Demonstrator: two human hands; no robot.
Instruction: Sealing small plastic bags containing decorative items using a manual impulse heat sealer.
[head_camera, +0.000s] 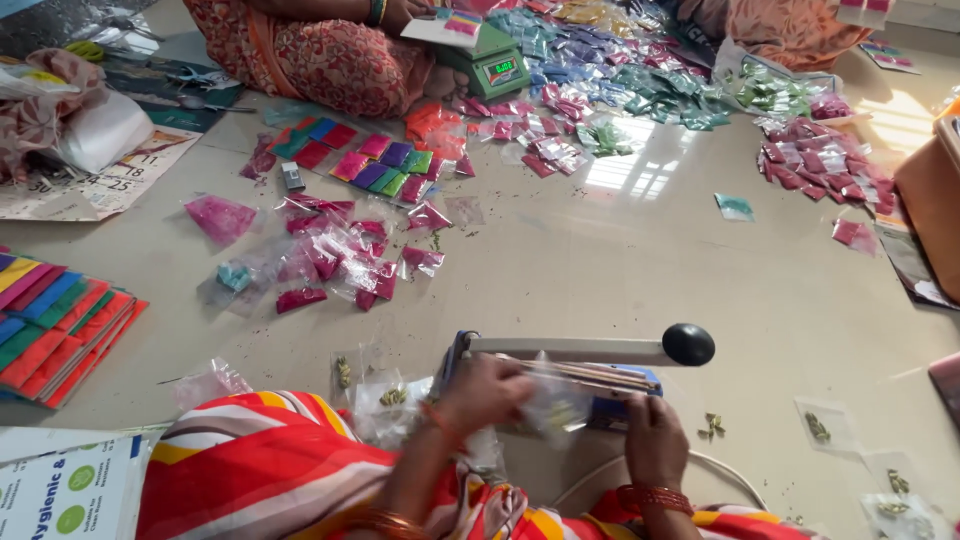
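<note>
A blue heat sealer (600, 385) with a long white lever and a black knob (688, 344) lies on the floor in front of me, its lever raised. My left hand (485, 392) and my right hand (655, 435) together hold a small clear plastic pouch (560, 398) across the sealer's jaw. My left hand grips the pouch's left end, my right hand the right end. The pouch is blurred and its contents are hard to make out. Small clear pouches with greenish bits (392, 397) lie just left of the sealer.
Pink and magenta packets (335, 255) are strewn ahead on the tiled floor. Another person (320, 50) sits at the back by a green scale (495, 62). Stacked coloured sheets (55, 325) lie at the left, more small pouches (818, 427) at the right.
</note>
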